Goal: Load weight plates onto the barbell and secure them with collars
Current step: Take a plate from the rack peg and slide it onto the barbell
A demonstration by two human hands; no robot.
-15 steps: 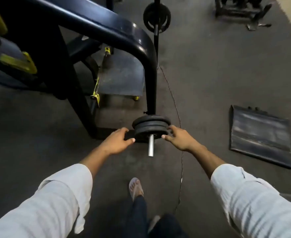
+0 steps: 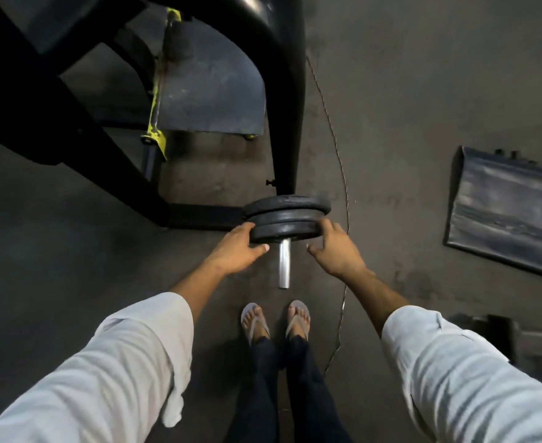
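Grey gym floor (image 2: 407,107): both hands gripping round black iron plates (image 2: 285,215) — left hand (image 2: 237,247) at 9, right hand (image 2: 335,247) at 3 — seating them squarely on the bare steel bar (image 2: 284,263); no collar yet.

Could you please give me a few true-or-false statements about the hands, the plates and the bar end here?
1. Both hands, left hand and right hand, are on the nearest black round weight plate. True.
2. A collar is clamped on the bare silver steel bar end. False: no collar shows on it.
3. Three plates sit stacked on the bar. True.
4. The person wears laced trainers. False: grey flip-flops.
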